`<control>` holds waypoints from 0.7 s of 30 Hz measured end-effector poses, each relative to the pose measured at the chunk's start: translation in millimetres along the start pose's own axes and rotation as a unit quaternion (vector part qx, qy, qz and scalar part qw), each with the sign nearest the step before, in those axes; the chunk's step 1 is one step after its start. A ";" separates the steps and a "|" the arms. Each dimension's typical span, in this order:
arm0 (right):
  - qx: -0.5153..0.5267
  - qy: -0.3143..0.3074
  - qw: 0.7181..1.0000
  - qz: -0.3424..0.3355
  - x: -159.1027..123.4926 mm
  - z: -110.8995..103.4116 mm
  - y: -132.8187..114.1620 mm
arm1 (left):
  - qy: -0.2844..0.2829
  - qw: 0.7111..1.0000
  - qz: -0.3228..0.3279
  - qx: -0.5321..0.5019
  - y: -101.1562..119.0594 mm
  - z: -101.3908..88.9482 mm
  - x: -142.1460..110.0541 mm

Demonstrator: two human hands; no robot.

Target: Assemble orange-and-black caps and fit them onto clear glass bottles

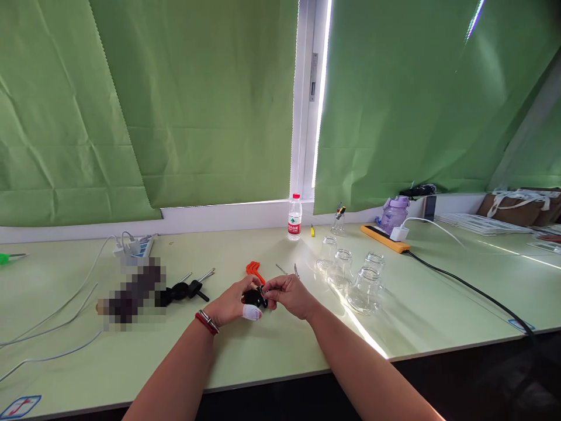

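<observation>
My left hand (232,302) and my right hand (289,294) meet over the pale green table (272,351), both closed round a small black part (255,298). The left thumb wears a white bandage, and a red and silver bracelet circles that wrist. Just behind the hands lie an orange plastic piece (254,271) and two thin metal pins (289,269). To the left rest black-handled tools (184,289) with metal shafts.
Several clear glass jars (350,275) stand right of the hands. A water bottle (295,217), a purple jug (394,214), an orange power strip (384,238) with a black cable, and a white power strip (134,248) with white cables sit further back. Green blinds cover the window.
</observation>
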State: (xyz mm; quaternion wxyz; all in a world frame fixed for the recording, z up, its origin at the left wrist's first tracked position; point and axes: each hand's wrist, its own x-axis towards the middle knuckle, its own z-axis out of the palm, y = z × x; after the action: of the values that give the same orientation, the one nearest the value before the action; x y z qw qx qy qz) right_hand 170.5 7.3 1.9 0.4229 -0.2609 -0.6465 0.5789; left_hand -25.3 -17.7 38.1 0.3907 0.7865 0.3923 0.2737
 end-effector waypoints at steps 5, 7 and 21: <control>-0.104 0.000 0.991 -0.083 -1.1 4.3 0.3 | -0.019 1.000 0.004 -0.009 -4.0 -1.4 1.4; -0.151 0.000 0.980 -0.128 -0.9 5.9 1.2 | -0.023 1.000 0.003 -0.011 -4.3 -0.9 1.8; -0.258 -0.044 0.946 -0.190 -1.4 7.0 3.0 | -0.041 0.999 -0.006 -0.025 -3.0 2.2 2.8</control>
State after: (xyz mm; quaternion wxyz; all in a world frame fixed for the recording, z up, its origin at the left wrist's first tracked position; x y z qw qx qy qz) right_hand 164.8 3.1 -1.2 0.4140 -0.2078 -0.8294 0.3122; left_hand -23.3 -15.1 34.8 0.4273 0.7847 0.3739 0.2486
